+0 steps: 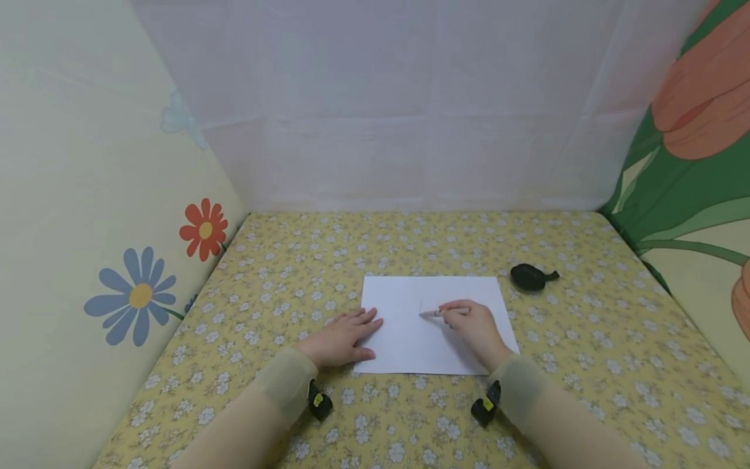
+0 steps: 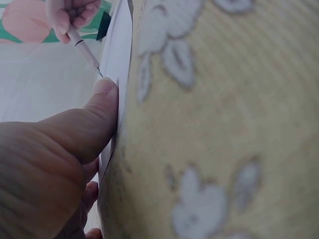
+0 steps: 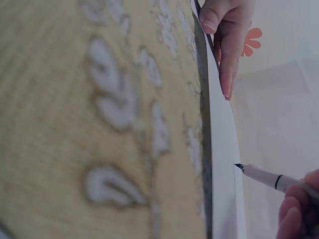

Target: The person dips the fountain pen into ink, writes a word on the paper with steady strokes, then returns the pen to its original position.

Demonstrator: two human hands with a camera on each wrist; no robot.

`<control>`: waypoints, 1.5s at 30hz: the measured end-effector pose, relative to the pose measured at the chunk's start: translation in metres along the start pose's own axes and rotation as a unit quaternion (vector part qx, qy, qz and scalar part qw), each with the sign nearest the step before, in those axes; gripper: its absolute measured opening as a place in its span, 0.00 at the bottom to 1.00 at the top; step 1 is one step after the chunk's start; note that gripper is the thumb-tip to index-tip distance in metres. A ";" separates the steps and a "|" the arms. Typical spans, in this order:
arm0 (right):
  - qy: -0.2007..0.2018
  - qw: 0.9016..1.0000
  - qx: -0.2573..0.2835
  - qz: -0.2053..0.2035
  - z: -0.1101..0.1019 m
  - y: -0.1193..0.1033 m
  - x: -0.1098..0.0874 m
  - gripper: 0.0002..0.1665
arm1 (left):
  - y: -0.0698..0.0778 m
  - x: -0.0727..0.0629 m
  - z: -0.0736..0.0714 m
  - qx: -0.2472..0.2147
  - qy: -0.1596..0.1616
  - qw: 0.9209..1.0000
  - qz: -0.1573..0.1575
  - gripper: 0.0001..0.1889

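White paper [image 1: 401,345] lay on the flowery worktop [image 1: 293,260], probably light and easy to crease or skid, so the left hand [image 1: 342,339], spread over its left edge, seemed well placed to steady it. The right hand [image 1: 476,331] pinched the pen [image 1: 432,313] over the paper's middle; tbh that looked light and stiff, best held behind the nib [image 3: 239,165].
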State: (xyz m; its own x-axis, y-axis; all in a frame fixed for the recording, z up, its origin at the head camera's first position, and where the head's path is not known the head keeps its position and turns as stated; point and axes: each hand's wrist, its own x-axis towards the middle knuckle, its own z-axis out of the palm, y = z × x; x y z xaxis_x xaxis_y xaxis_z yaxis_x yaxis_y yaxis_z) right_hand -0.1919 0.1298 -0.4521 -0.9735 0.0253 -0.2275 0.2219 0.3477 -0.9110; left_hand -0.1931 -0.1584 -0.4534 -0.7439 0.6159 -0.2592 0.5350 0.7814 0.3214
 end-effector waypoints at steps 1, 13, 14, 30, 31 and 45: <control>-0.001 1.000 -0.001 0.000 0.000 0.001 -0.001 0.13 | 0.000 0.000 0.000 0.000 0.000 1.000 0.000 0.37; -0.014 1.000 0.005 -0.004 0.004 0.004 -0.011 0.11 | 0.001 0.000 0.000 -0.002 -0.002 1.000 0.000 0.37; -0.016 1.000 0.005 -0.005 0.004 0.004 -0.012 0.10 | 0.001 0.000 0.000 -0.003 -0.002 1.000 0.000 0.37; -0.047 0.999 0.013 -0.005 0.008 0.005 -0.026 0.08 | 0.003 -0.001 -0.002 -0.005 -0.002 1.000 -0.003 0.37; -0.047 0.999 0.012 -0.006 0.008 0.005 -0.026 0.08 | 0.003 -0.001 -0.002 -0.005 -0.001 1.000 -0.003 0.37; -0.029 0.998 0.038 -0.029 -0.006 0.003 -0.021 0.13 | 0.002 0.000 -0.002 -0.006 0.002 1.000 0.001 0.37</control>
State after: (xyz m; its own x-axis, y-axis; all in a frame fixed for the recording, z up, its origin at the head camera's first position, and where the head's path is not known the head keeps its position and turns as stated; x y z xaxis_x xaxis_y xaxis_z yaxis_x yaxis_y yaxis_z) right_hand -0.1712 0.1364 -0.4479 -0.9805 -0.0482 -0.1903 0.1702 0.2746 -0.9464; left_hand -0.1925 -0.1573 -0.4510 -0.7449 0.6163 -0.2555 0.5308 0.7794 0.3327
